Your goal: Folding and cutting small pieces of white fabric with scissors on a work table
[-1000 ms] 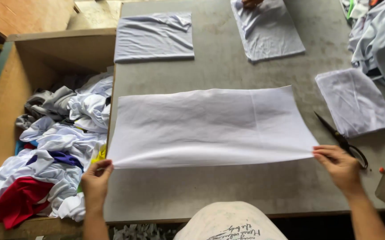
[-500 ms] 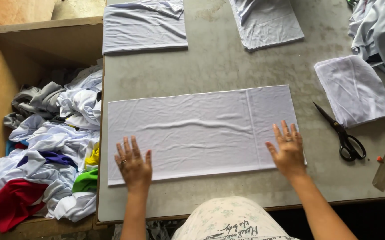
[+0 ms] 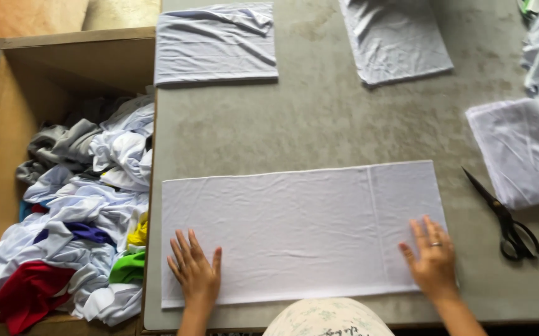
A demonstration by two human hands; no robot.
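Two open hands press flat on a long white cloth spread across a grey table. Left hand rests near the cloth's lower left corner, right hand near its lower right; neither grips anything. Black scissors lie just beyond the right hand. Heaped clothes fill a bin beyond the left hand.

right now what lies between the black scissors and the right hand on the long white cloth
In the head view, only bare grey table separates the black scissors from the right hand, which lies flat on the long white cloth near its right edge.
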